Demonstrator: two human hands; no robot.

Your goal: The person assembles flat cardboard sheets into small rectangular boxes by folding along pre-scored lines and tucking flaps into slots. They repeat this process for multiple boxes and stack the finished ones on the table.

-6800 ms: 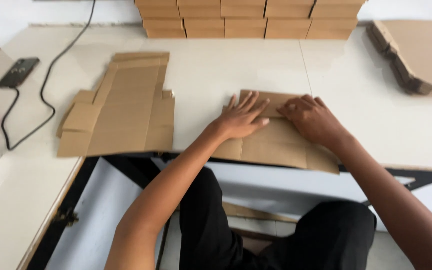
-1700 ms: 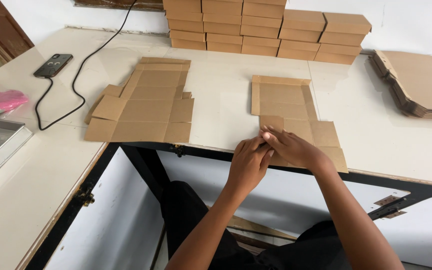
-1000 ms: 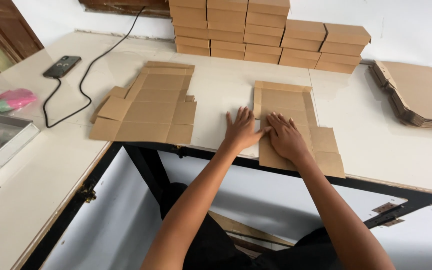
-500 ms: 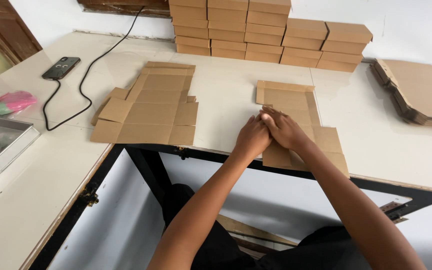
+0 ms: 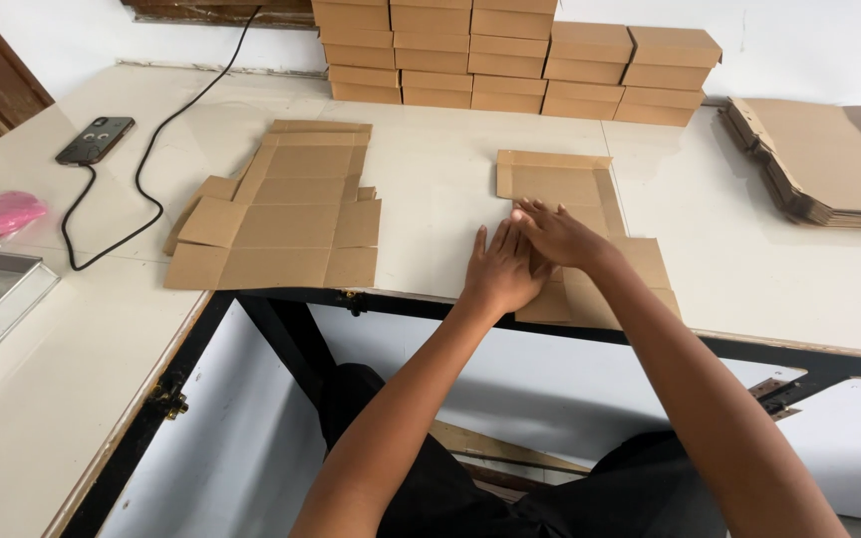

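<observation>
A flat brown cardboard box blank (image 5: 562,187) lies on the white table (image 5: 430,199) near its front edge. My left hand (image 5: 501,271) presses flat on the blank's left flap, fingers spread. My right hand (image 5: 558,236) lies partly over the left one, fingers pointing left, pressing the folded flap down. Neither hand grips anything; both rest on the cardboard. The blank's near part is hidden under my hands and right forearm.
A stack of flat box blanks (image 5: 281,209) lies to the left. Rows of folded brown boxes (image 5: 510,55) stand at the back. Another pile of flat cardboard (image 5: 829,164) sits at the right. A phone (image 5: 97,139) with a black cable (image 5: 151,149) and a pink object (image 5: 2,212) lie far left.
Half a second ago both hands were bunched together at the blank's flap; now the fingers are spread and pressed flat on it. The cardboard stays in place.
</observation>
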